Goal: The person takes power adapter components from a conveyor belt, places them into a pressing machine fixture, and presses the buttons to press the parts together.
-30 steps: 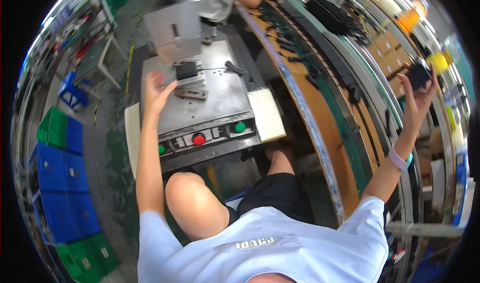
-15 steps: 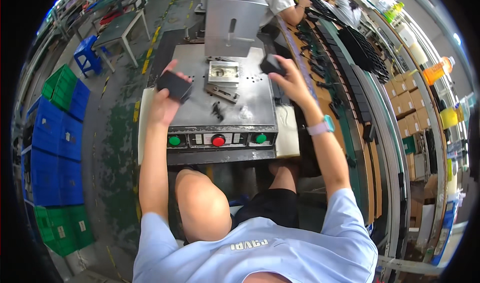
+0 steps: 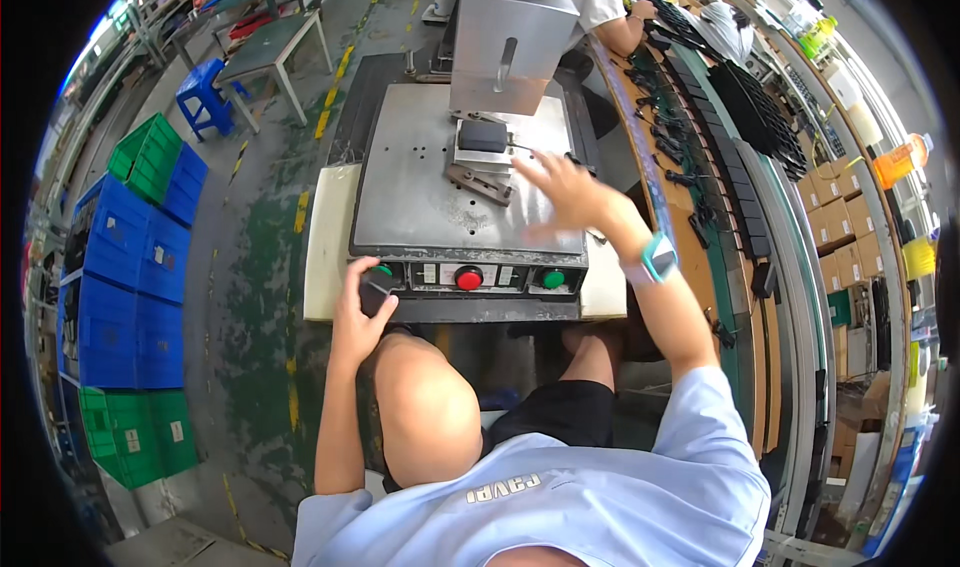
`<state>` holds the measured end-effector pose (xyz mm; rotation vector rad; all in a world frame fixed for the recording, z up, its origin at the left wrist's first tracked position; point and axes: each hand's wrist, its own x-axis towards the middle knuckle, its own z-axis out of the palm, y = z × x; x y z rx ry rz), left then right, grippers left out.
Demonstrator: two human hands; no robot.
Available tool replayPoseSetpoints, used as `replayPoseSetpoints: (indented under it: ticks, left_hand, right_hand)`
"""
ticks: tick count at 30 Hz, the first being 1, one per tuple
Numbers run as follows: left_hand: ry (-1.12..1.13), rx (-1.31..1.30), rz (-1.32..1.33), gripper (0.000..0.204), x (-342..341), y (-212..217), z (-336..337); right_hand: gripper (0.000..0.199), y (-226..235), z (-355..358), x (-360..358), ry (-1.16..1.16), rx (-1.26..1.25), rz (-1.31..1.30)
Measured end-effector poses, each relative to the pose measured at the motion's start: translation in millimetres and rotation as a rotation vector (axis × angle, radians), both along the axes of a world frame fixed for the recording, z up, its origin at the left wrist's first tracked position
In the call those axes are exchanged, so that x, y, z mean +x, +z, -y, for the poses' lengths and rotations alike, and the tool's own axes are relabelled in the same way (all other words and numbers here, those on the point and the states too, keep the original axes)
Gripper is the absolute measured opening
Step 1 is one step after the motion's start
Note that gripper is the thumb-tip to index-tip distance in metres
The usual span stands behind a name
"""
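My left hand (image 3: 362, 319) is closed around a black rectangular block (image 3: 375, 292) at the front left corner of the machine, close to the left green button (image 3: 380, 273). Whether a finger presses that button I cannot tell. Another black block (image 3: 483, 136) sits in the metal fixture (image 3: 484, 157) on the steel plate, with a short dark cord at its right side. Just right of the fixture, over the plate (image 3: 410, 202), my right hand (image 3: 578, 199) is open with fingers spread, slightly blurred. It holds nothing.
A grey metal press head (image 3: 512, 52) hangs behind the fixture. On the machine's front are a red button (image 3: 468, 278) and a right green button (image 3: 553, 279). A conveyor line (image 3: 715, 147) with black blocks and cords runs along the right. Blue bins (image 3: 115, 242) stand left.
The block from my right hand now lies in the fixture, and that hand has opened. My left hand, still holding its block, came down and nearer to the left green button.
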<state>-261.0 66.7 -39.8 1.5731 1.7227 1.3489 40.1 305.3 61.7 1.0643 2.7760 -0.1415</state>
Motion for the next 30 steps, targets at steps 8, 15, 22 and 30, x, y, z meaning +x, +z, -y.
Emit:
replayPoseSetpoints:
  ticks: [8,15,22,30]
  left_hand:
    - [-0.278,-0.07,0.433,0.057,7,31,-17]
    - [-0.472,0.079,0.234,0.073,84,162,-57]
    - [-0.84,-0.285,0.22,0.09,77,140,-22]
    - [-1.033,-0.464,0.221,0.076,65,129,-19]
  right_hand:
    - [0.109,-29,109,30,0.034,0.126,-0.439]
    - [0.048,40,138,-27,-0.039,-1.174,-1.393]
    - [0.046,127,93,248,-0.613,0.437,-0.902]
    - [0.047,85,229,654,-1.563,0.734,0.047]
